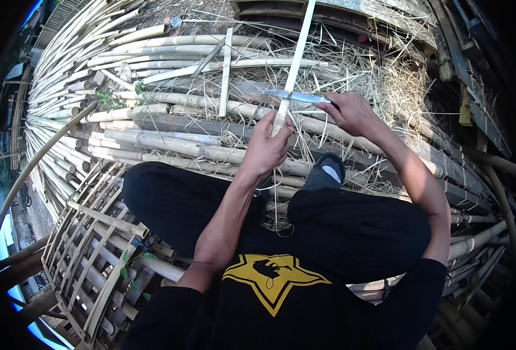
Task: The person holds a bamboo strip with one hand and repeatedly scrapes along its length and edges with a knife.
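Observation:
My left hand [269,146] is closed around the near end of a long, pale bamboo strip [297,58], which runs up and away past the top of the view. In my right hand [351,112] is the handle of a knife [304,97]. Its shiny blade points left and lies across the strip, a little beyond my left fingers. The blade's left end is blurred, and my fingers hide most of the handle.
Bamboo poles [176,149] lie beneath my feet, with a large pile of poles [59,116] at the left. Thin shavings [351,70] litter the ground ahead. A short flat slat [226,73] lies left of the strip. A woven bamboo lattice [88,251] stands beside my left knee.

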Motion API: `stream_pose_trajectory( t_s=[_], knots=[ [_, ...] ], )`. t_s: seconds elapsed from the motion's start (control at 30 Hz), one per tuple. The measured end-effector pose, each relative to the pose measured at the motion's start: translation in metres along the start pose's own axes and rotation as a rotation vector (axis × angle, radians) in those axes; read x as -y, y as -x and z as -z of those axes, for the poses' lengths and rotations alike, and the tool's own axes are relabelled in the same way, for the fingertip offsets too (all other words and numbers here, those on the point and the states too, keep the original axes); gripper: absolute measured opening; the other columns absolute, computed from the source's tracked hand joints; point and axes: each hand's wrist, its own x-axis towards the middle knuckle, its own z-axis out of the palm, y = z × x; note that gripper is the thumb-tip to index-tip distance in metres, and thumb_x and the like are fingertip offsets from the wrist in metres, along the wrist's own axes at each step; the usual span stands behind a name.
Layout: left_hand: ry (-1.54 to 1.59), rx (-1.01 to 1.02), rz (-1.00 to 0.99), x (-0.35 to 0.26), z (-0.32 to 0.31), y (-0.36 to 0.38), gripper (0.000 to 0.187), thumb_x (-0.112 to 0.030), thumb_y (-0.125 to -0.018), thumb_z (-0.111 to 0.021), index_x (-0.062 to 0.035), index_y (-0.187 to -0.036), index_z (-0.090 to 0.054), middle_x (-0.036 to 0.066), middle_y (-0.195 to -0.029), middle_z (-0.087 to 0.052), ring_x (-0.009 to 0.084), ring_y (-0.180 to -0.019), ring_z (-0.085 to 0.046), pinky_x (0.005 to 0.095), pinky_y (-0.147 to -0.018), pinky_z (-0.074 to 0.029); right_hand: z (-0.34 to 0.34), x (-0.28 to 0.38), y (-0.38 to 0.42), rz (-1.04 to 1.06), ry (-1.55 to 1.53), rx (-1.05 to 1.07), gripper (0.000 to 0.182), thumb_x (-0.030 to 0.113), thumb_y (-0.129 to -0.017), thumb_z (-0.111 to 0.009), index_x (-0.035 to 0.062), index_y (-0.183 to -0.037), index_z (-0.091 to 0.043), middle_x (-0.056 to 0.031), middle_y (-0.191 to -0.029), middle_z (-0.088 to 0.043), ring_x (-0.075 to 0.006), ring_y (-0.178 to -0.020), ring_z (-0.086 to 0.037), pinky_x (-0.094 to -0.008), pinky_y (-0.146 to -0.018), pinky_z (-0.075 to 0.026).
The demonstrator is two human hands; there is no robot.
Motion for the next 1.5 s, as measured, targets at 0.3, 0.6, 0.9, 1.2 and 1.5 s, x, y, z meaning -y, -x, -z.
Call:
stream_pose_trajectory(
  t_s=[0.3,0.6,0.9,1.2,1.5],
  knots=[
    [0.0,0.152,-0.001,-0.005,-0.005,0.011,0.003,-0.005,-0.096,-0.05,-0.0063,-0.099,-0.048,-0.007,-0.054,-0.033,0.001,-0.037,-0.026,0.0198,-0.032,-0.02,0.089,-0.075,0.019,-0.609,-0.653,-0.449,0.048,0.052,-0.096,-0.051,0.0069,-0.082,-0.057,0.0072,-0.053,-0.033,-0.0033,-0.043,-0.029,-0.0234,-0.04,-0.023],
    [-0.271,0.28,0.011,0.005,-0.008,0.004,0.01,-0.013,-0.094,-0.059,-0.005,-0.1,-0.056,-0.005,-0.061,-0.047,0.0022,-0.045,-0.042,0.0185,-0.041,-0.034,0.069,0.018,-0.032,-0.535,-1.112,-0.19,0.033,0.038,-0.092,-0.065,0.0094,-0.081,-0.051,0.0093,-0.053,-0.035,-0.0008,-0.039,-0.029,-0.0195,-0.035,-0.022],
    [-0.127,0.103,-0.099,-0.003,-0.005,-0.008,0.028,-0.029,-0.102,-0.046,-0.0031,-0.097,-0.055,-0.004,-0.058,-0.042,0.0042,-0.042,-0.038,0.0193,-0.04,-0.034,0.046,0.052,-0.056,-0.491,-1.046,-0.073,0.038,0.042,-0.092,-0.063,0.0052,-0.083,-0.056,0.0049,-0.055,-0.043,-0.005,-0.042,-0.038,-0.0252,-0.038,-0.03],
    [-0.264,-0.034,-0.198,0.012,0.002,-0.015,0.03,-0.024,-0.101,-0.049,-0.0003,-0.118,-0.055,-0.003,-0.065,-0.046,0.0037,-0.043,-0.039,0.0193,-0.04,-0.035,0.002,0.05,-0.013,-0.254,-0.401,0.009,0.047,0.044,-0.101,-0.04,0.0007,-0.09,-0.054,-0.0152,-0.061,-0.054,-0.03,-0.056,-0.054,-0.0425,-0.056,-0.04],
    [-0.167,0.191,0.07,0.006,0.007,-0.01,0.037,-0.023,-0.101,-0.048,-0.0084,-0.136,-0.045,-0.004,-0.064,-0.045,0.0036,-0.044,-0.042,0.019,-0.039,-0.033,0.005,0.049,-0.006,-0.576,-1.287,0.105,0.031,0.038,-0.096,-0.058,0.0075,-0.093,-0.054,0.0081,-0.056,-0.04,-0.0004,-0.041,-0.03,-0.0199,-0.037,-0.021]
  ],
)
